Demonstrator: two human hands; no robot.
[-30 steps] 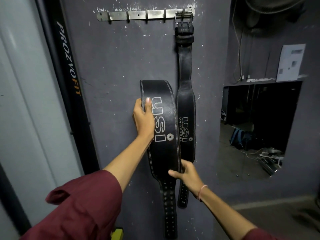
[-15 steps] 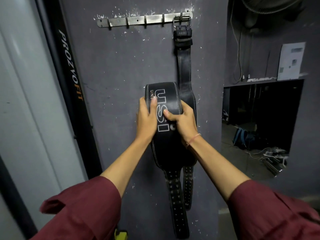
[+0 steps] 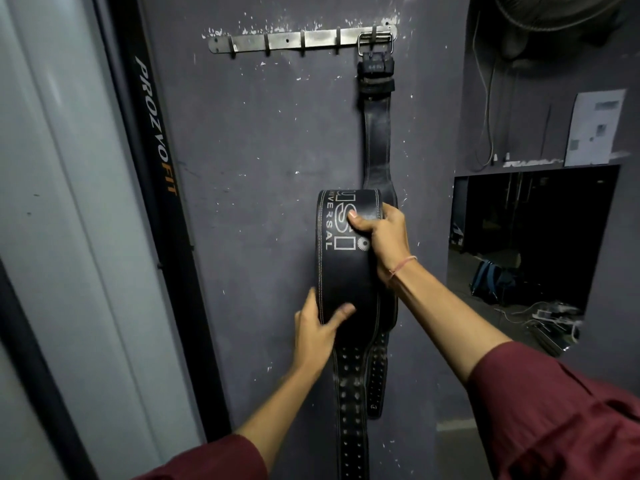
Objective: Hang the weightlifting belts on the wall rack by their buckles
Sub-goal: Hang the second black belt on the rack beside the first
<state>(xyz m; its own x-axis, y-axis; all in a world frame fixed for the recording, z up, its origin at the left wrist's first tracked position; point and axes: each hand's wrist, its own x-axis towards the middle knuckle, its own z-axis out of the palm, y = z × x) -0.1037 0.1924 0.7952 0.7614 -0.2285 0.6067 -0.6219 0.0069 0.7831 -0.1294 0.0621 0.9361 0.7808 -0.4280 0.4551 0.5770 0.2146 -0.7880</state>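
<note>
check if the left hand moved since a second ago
Yes: the left hand slid down, farther below the wall rack, to the lower edge of the held belt.

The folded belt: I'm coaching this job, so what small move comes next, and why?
Probably lift the folded belt toward the free hook beside the hung belt: left hand and right hand grip it well below the rack, unhooked.

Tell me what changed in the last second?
The left hand slid down the folded black leather belt to grip its lower left edge; the right hand rose to grip its upper right. The worn black belt stayed hung on the steel wall rack.
</note>
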